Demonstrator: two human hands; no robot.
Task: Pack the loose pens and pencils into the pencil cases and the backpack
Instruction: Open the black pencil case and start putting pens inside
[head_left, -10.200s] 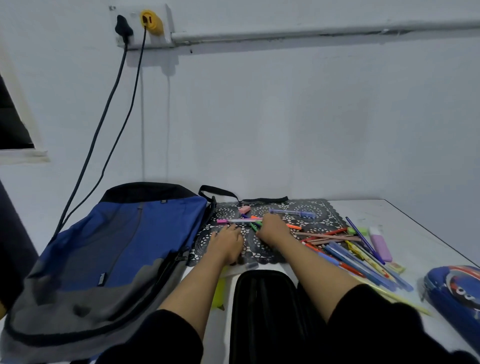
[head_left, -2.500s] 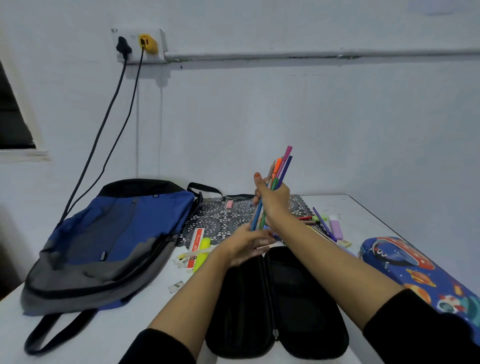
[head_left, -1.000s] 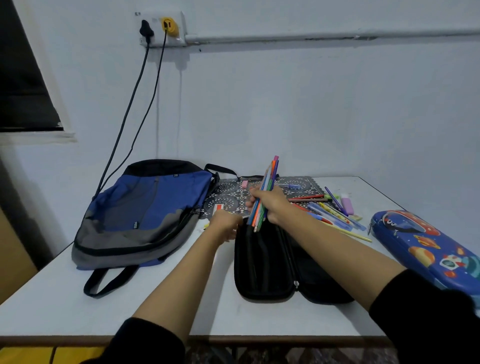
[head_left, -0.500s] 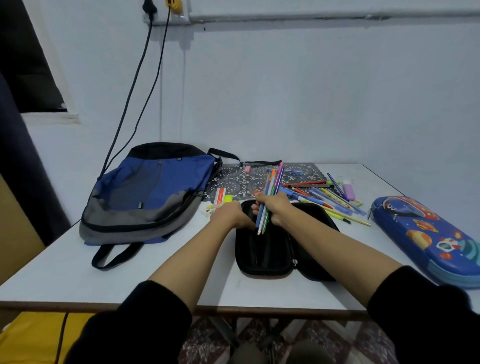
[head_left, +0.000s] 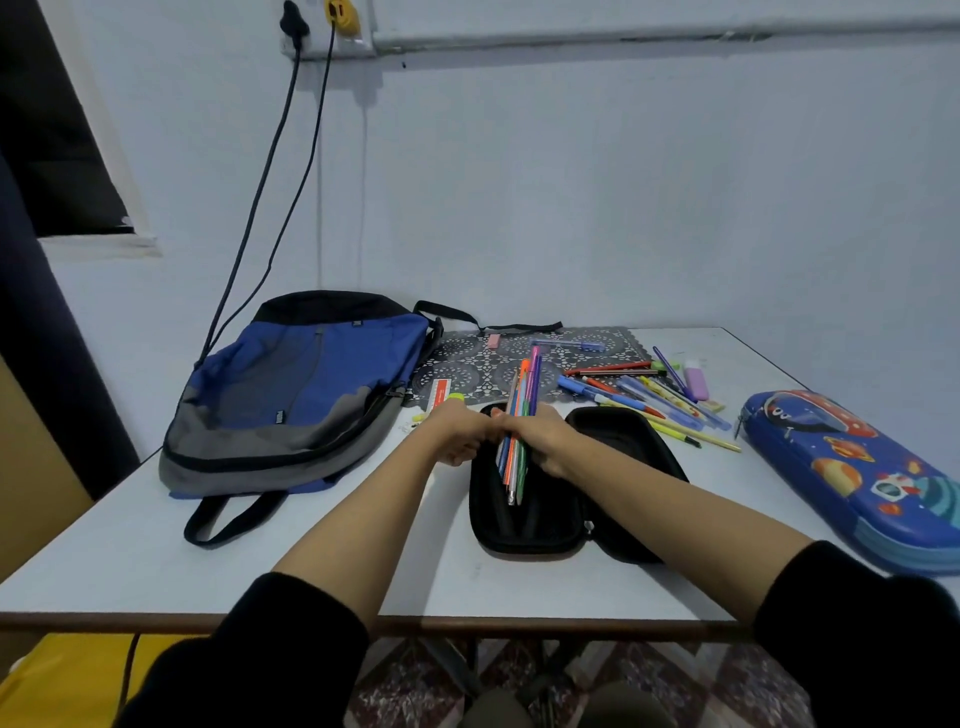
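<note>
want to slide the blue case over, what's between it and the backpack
Head view: the open black case, the left hand at its far rim, the right hand gripping a pen bundle over it.
</note>
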